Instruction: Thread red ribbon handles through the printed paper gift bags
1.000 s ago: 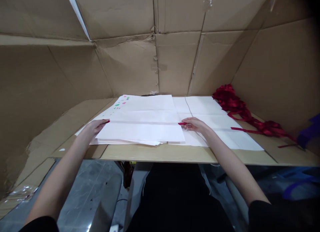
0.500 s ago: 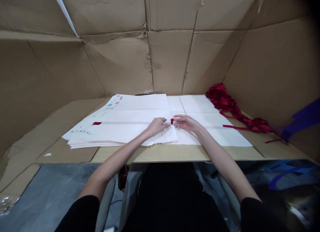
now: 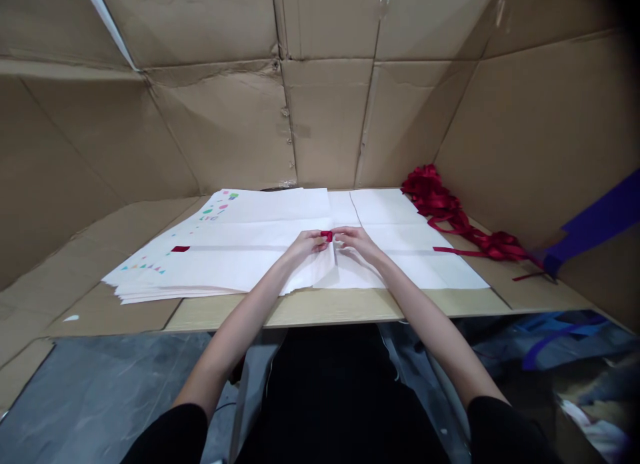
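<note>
White paper sheets (image 3: 240, 244) lie stacked on the table, with small coloured shapes along their left side. A short red ribbon piece (image 3: 180, 249) rests on the top sheet at the left. Near the stack's right edge, my left hand (image 3: 307, 244) pinches a small red ribbon piece (image 3: 327, 236) together with the raised paper edge. My right hand (image 3: 356, 243) touches the same red piece from the right, its thumb and forefinger close together. More white paper (image 3: 420, 251) lies flat to the right.
A tangled heap of red ribbon (image 3: 435, 197) runs along the right side, one strip reaching onto the paper. Blue ribbon (image 3: 595, 217) hangs at the far right. Cardboard walls (image 3: 325, 117) enclose the back and sides of the table.
The view has shifted slightly to the right. The paper edge is lifted more between my hands, and the red piece now sits against my left fingers instead of nearer my right ones.
</note>
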The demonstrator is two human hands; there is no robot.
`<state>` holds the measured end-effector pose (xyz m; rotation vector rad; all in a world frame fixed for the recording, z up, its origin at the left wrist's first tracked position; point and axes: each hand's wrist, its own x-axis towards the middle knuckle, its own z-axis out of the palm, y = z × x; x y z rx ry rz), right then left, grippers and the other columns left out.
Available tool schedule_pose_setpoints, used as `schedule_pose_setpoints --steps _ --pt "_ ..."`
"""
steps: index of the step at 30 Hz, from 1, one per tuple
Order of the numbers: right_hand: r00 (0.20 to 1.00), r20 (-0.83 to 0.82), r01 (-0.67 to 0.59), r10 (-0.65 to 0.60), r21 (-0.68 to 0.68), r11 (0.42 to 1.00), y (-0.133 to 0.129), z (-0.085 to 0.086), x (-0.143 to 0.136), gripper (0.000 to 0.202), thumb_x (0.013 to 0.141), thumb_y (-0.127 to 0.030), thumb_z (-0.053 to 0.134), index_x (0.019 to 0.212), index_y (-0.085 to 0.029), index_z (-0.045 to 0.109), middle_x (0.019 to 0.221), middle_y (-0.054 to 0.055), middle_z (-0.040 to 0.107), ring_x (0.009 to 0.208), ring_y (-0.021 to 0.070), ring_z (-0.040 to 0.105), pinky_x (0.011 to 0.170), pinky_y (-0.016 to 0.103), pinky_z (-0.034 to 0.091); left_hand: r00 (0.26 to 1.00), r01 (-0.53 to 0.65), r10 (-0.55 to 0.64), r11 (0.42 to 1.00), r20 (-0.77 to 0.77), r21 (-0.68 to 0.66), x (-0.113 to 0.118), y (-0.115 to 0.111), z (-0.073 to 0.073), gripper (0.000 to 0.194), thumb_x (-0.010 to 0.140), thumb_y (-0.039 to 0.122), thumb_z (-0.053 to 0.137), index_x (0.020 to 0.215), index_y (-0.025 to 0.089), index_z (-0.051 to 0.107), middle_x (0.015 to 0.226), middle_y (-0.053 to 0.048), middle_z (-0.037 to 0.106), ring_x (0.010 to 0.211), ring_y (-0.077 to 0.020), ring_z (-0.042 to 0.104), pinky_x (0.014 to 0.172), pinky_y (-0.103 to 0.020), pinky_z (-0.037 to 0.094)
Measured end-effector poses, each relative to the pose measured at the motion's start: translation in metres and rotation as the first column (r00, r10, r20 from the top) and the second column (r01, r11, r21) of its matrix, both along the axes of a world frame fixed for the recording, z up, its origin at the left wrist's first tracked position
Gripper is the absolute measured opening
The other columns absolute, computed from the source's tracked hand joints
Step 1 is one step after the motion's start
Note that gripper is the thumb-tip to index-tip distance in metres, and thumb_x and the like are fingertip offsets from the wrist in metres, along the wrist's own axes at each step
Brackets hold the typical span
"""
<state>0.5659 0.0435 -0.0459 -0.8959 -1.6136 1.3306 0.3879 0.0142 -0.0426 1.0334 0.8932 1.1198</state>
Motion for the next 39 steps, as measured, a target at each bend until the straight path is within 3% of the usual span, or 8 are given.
schedule_pose_setpoints --steps 2,5,17,26,39 --pt "0.999 0.033 -0.031 0.028 0.114 0.993 0.0 -0.004 -0.003 0.019 0.071 -0.025 0.067 0.088 -0.016 0.07 0.089 0.005 0.069 0.077 0.0135 0.06 0.061 0.021 0.048 1.0 0.0 0.0 1.0 0.003 -0.012 0.001 -0.001 0.002 0.014 0.066 0.01 0.072 0.079 0.007 0.069 0.072 -0.006 0.063 0.063 -0.0081 0.055 0.072 -0.024 0.043" --pt "0.999 0.034 0.024 -0.031 0.192 0.981 0.001 -0.007 -0.004 0.021 0.068 -0.028 0.07 0.083 -0.015 0.071 0.082 0.006 0.069 0.073 0.0145 0.059 0.058 0.022 0.045 1.0 0.005 -0.005 1.0 -0.002 -0.027 0.001 -0.004 0.005 0.01 0.068 0.006 0.068 0.078 0.006 0.069 0.071 -0.005 0.063 0.061 -0.0074 0.055 0.07 -0.022 0.043" --pt "0.975 -0.22 -0.028 -0.002 -0.134 0.991 -0.004 0.001 -0.005 0.033 0.053 -0.028 0.079 0.082 -0.016 0.07 0.071 0.002 0.066 0.057 0.0085 0.049 0.055 0.023 0.039 0.993 0.043 -0.032 0.994 0.113 -0.104 0.0 -0.004 0.007 0.002 0.072 0.006 0.065 0.075 0.007 0.065 0.074 -0.007 0.065 0.068 -0.0109 0.057 0.074 -0.023 0.044" --pt "0.961 -0.275 -0.09 0.039 -0.175 0.981 -0.003 -0.001 -0.004 0.032 0.056 -0.024 0.077 0.086 -0.017 0.068 0.076 0.002 0.065 0.06 0.0083 0.048 0.057 0.023 0.038 0.976 0.071 -0.041 0.988 0.213 -0.138 -0.001 0.001 0.004 0.009 0.075 0.004 0.059 0.079 0.008 0.066 0.08 -0.009 0.066 0.074 -0.0132 0.059 0.075 -0.024 0.046" --pt "0.957 -0.287 -0.095 0.032 -0.207 0.974 -0.004 -0.001 -0.003 0.028 0.058 -0.02 0.075 0.085 -0.016 0.067 0.076 0.002 0.065 0.06 0.0086 0.048 0.057 0.024 0.039 0.972 0.087 -0.055 0.987 0.229 -0.134 -0.004 0.003 0.0 0.01 0.074 0.001 0.061 0.082 0.005 0.067 0.082 -0.01 0.066 0.075 -0.0124 0.06 0.076 -0.023 0.047"
